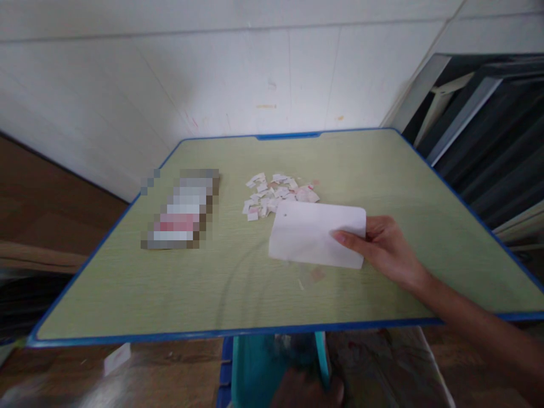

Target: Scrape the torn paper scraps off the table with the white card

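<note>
A jerk of the white card (306,235) pinched in the right hand (389,249) risked scattering the paper scraps (272,201); whether the blurred left hand (306,391) gripped anything was unclear.

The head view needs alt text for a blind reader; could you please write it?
Right hand holding a white card above a green table, near paper scraps. A pixelated object lies at left; a teal bin shows below.

The right hand (391,250) is holding one white card (306,233) over the green table (144,294); small paper pieces (281,193) are lying just beyond the card.
</note>
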Demonstrator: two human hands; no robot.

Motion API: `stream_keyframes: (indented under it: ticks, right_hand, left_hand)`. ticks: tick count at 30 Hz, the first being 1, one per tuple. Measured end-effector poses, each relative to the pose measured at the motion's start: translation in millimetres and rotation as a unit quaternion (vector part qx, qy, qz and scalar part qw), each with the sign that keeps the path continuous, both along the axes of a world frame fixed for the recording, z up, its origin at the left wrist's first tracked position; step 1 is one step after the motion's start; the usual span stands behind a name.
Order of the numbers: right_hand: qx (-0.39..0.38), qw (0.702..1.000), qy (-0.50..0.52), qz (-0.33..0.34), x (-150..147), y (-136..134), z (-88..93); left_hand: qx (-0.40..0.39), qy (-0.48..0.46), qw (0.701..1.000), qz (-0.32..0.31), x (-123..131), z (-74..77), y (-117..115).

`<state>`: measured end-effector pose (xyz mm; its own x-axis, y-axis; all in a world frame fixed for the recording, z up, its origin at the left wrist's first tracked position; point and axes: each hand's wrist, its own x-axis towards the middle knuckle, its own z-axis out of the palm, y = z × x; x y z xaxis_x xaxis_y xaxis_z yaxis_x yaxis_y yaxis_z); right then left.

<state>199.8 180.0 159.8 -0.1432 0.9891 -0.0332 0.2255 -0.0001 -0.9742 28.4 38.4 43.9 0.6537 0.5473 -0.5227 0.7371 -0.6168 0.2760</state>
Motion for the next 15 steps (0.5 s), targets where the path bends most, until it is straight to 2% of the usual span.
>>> stream_keyframes:
  ticks: [4, 7, 11, 15]
  right_hand:
    - [-0.006, 1.000, 0.009, 0.020, -16, -13, 2.9]
    - [-0.015, 1.000, 0.015, -0.008, -18, -20, 2.5]
    - [-0.029, 0.989, -0.012, -0.144, 2, -36, -7.1]
    - [-0.007, 0.957, -0.048, -0.287, 20, -62, -16.6]
  left_hand:
    - [-0.003, -0.020, 1.000, 0.002, -1, -2.8, -1]
    - [0.001, -0.020, 1.000, 0.004, -2, -0.5, -1]
    - [0.008, -0.030, 0.999, -0.007, -2, 4.4, 1]
    - [0.014, -0.045, 0.999, -0.011, -1, 2.7, 1]
